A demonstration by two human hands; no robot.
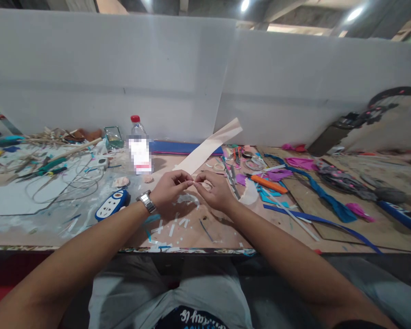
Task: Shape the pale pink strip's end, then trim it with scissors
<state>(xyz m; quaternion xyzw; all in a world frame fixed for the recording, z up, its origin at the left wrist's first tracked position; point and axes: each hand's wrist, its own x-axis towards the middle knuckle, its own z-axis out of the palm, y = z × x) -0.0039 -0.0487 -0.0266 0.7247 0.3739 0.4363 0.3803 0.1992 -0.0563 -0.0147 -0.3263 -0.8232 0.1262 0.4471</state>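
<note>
Pale strip (209,145) slants just beyond the hands (168,187), pinched together, on what I cannot tell.

Pale panels (106,59) (plain, fairly smooth ones) stand behind the table (219,236), below bright ceiling lights (245,5).

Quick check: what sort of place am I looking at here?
Probably a craft workshop: the workbench holds green-handled pliers, an orange cutter and scattered scraps of blue paper or fabric.
</note>
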